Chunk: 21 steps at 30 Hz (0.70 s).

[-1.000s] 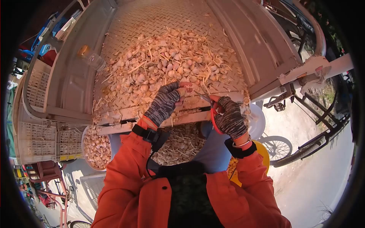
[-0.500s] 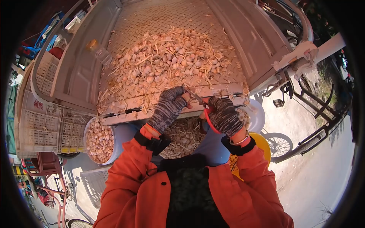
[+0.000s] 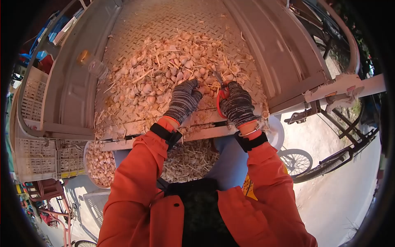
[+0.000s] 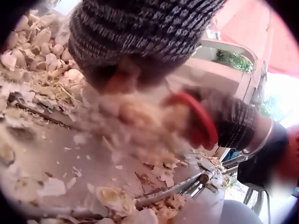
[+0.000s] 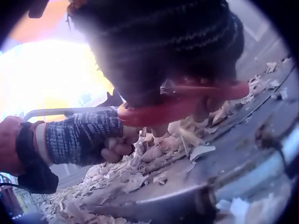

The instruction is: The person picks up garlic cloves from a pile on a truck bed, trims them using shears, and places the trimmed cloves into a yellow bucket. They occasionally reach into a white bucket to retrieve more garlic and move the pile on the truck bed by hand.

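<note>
In the head view my left hand (image 3: pixel 184 99), in a grey knitted fingerless glove, reaches to the near side of a heap of garlic (image 3: pixel 164 74). Its fingertips are blurred in the left wrist view, against pale garlic and skins, and I cannot tell whether they pinch a piece. My right hand (image 3: pixel 238 105), gloved alike, grips red-handled scissors (image 3: pixel 220 99) just to the right. Their blades point away over the heap. The red handle loop (image 5: pixel 159 109) shows under the right hand in the right wrist view, with the left hand (image 5: pixel 88 140) beyond.
The garlic lies on a ridged metal truck bed (image 3: pixel 173 16) between side walls. A clear jar (image 3: pixel 96 68) with a yellowish lid is at the left wall. Below the bed edge are a tub of garlic (image 3: pixel 100 166), trimmed stalks (image 3: pixel 189 160) and a yellow container (image 3: pixel 249 189).
Both hands have moved forward from the bed's near edge to the heap. The scissor blades, earlier at the left fingers, now point away, apart from that hand. The right hand keeps its grip.
</note>
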Motion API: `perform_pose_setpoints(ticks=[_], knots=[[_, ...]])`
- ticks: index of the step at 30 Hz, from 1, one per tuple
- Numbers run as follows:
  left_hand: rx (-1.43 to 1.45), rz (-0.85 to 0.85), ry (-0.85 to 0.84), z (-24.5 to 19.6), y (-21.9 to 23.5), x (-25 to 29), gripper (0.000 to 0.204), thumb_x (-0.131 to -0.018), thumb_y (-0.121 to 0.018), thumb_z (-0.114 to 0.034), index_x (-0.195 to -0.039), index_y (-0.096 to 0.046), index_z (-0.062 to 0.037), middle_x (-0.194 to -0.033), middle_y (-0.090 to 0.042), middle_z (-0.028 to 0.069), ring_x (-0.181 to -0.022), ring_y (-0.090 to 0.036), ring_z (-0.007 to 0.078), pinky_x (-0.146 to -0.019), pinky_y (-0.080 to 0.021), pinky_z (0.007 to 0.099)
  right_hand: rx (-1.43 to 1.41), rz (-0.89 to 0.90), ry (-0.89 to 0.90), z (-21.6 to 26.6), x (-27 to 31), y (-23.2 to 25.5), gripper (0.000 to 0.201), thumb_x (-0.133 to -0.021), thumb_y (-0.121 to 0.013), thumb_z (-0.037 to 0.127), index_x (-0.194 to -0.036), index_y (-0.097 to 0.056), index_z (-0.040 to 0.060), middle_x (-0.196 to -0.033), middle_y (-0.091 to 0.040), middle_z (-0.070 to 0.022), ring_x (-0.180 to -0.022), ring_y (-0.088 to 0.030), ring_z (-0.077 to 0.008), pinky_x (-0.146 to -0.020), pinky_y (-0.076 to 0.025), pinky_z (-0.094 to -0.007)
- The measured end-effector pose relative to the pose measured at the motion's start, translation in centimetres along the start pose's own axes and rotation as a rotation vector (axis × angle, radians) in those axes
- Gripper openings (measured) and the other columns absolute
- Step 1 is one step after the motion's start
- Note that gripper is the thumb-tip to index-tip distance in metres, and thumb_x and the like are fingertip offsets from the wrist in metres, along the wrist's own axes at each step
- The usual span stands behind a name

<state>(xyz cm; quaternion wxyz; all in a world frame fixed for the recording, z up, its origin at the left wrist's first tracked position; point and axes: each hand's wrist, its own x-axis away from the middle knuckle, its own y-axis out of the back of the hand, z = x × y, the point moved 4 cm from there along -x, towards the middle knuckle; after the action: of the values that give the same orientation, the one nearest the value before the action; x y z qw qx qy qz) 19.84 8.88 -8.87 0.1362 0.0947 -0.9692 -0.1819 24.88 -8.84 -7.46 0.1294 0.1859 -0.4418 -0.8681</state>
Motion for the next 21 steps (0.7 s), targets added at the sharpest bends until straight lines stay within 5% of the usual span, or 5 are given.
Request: perform_pose_setpoints(ticks=[2,9,15,17,21], knots=[[-0.705,-0.165,-0.387,0.4,-1.2,-1.6,0.043,-0.084,-0.064,-0.021,-0.119,-0.056,0.0033,-0.106,-0.063,0.0186,-0.092,-0.062,0.0302,-0.082,-0.050,0.0373,0.081,-0.007,0.020,-0.8,-0.5,-2.6,0.028,-0.081,-0.064,0.017,-0.106,-0.059,0.0055,-0.090,-0.065,-0.0162,-0.084,-0.064,-0.0335,-0.073,-0.051,-0.0408],[-0.682,-0.070,-0.370,0.3,-0.8,-1.6,0.046,-0.084,-0.060,-0.021,-0.125,-0.052,-0.0016,-0.123,-0.055,0.0191,-0.112,-0.054,0.0334,-0.099,-0.041,0.0403,-0.164,-0.078,-0.082,-2.4,2.8,0.6,0.027,-0.081,-0.066,0.013,-0.108,-0.060,0.0109,-0.080,-0.063,-0.0122,-0.074,-0.064,-0.0278,-0.068,-0.051,-0.0370],[-0.446,0.105,-0.569,-2.9,1.8,1.5,0.019,-0.080,-0.067,-0.010,-0.096,-0.062,-0.0011,-0.090,-0.061,0.0117,-0.086,-0.062,0.0279,-0.078,-0.050,0.0350,-0.518,-0.060,0.055,0.2,0.9,1.1,0.037,-0.082,-0.059,0.000,-0.118,-0.055,0.0059,-0.098,-0.067,-0.0109,-0.086,-0.063,-0.0149,-0.076,-0.049,-0.0269],[-0.353,0.108,-0.673,-4.0,2.1,2.9,0.011,-0.080,-0.066,-0.009,-0.086,-0.060,-0.0010,-0.082,-0.058,0.0088,-0.080,-0.060,0.0239,-0.073,-0.049,0.0343,-1.104,0.270,-0.069,2.2,0.5,0.0,0.033,-0.084,-0.055,-0.005,-0.115,-0.056,0.0061,-0.099,-0.068,-0.0091,-0.067,-0.056,-0.0107,-0.059,-0.047,-0.0230],[-0.285,0.153,-0.703,-4.7,2.9,5.0,0.010,-0.085,-0.065,-0.011,-0.088,-0.061,-0.0031,-0.082,-0.059,0.0057,-0.075,-0.058,0.0155,-0.066,-0.048,0.0305,-1.087,0.284,-0.054,3.6,2.1,-0.9,0.034,-0.083,-0.060,-0.004,-0.115,-0.056,0.0063,-0.089,-0.064,-0.0036,-0.068,-0.055,-0.0077,-0.056,-0.044,-0.0205]])
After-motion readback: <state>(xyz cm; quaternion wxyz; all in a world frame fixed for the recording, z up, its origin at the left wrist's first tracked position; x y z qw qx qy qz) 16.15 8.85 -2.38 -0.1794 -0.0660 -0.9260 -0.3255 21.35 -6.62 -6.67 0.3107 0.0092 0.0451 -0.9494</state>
